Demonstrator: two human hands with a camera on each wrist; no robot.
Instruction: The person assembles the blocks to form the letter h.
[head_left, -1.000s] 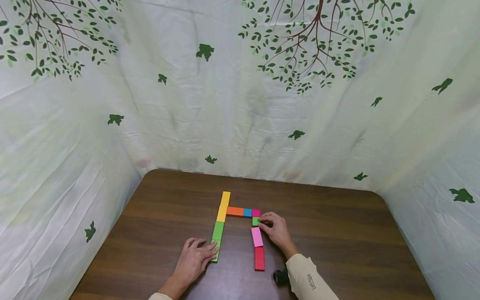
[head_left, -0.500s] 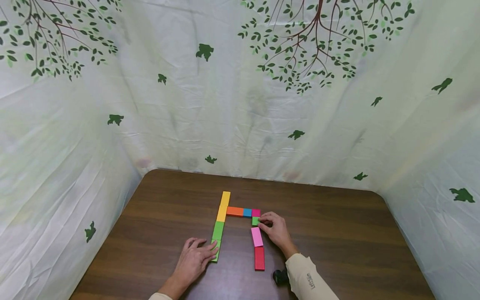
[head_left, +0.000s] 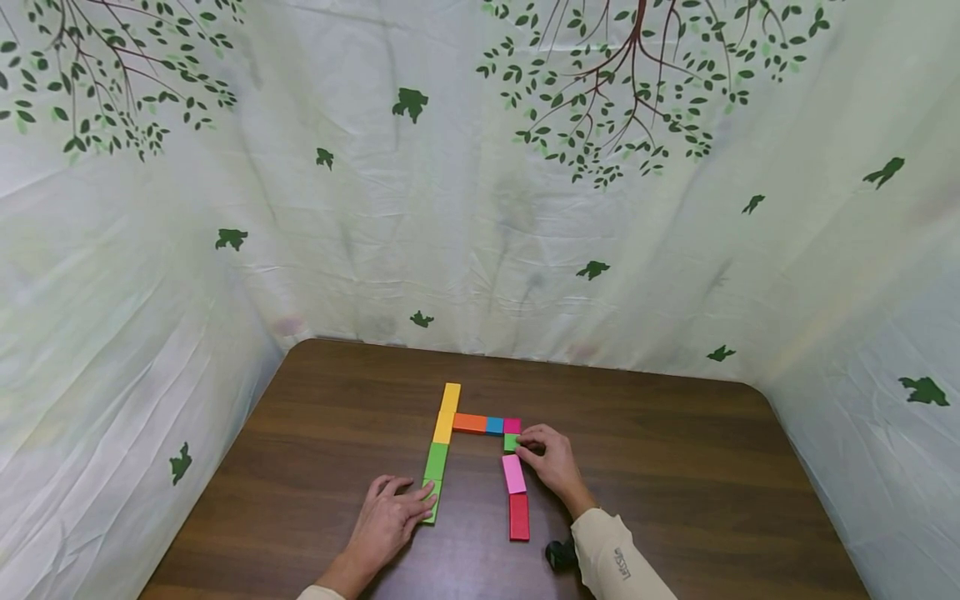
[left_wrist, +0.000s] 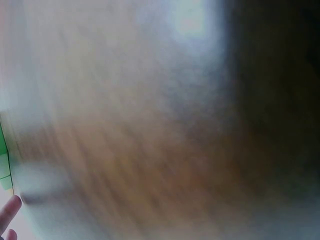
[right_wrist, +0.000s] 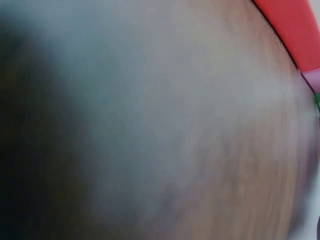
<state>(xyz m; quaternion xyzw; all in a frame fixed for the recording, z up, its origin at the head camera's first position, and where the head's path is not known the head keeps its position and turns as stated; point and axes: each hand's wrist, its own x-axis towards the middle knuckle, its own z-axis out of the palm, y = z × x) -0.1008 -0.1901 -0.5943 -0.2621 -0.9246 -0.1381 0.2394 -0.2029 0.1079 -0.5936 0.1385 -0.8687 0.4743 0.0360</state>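
Flat coloured blocks form a shape in the head view. The left column has two yellow blocks (head_left: 447, 414), a green block (head_left: 436, 461) and a lighter green block (head_left: 430, 517). My left hand (head_left: 386, 517) rests with spread fingers on the lighter green one, partly hiding it. An orange block (head_left: 470, 424), a blue block (head_left: 495, 426) and a magenta block (head_left: 512, 426) run rightward from the yellow pair. Below the magenta, my right hand (head_left: 551, 458) pinches a small green block (head_left: 510, 443) at its right side. A tilted pink block (head_left: 513, 474) and a red block (head_left: 519, 517) follow.
The blocks lie on a brown wooden table (head_left: 660, 467). A black object (head_left: 558, 556) sits beside the right sleeve (head_left: 618, 554). Behind the table hangs a pale curtain (head_left: 480, 250) printed with leaves. Both wrist views show mostly blurred tabletop.
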